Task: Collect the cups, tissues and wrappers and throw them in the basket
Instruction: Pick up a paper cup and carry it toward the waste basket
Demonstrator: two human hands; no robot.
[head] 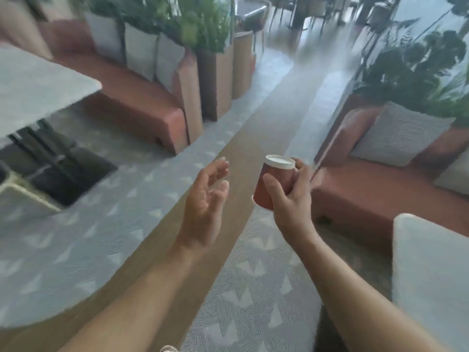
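Note:
My right hand [291,199] grips a red paper cup [272,182] held upside down, its white base on top, out over the carpeted aisle. My left hand [205,199] floats just left of the cup with relaxed, spread fingers and holds nothing. No basket, tissue or wrapper shows in this blurred view.
A grey table [38,87] stands at the left over a dark base, another table corner [431,262] at the lower right. Terracotta sofas [142,102] with grey cushions and tall planters [215,80] line both sides. A brown strip of floor [228,174] runs ahead between them.

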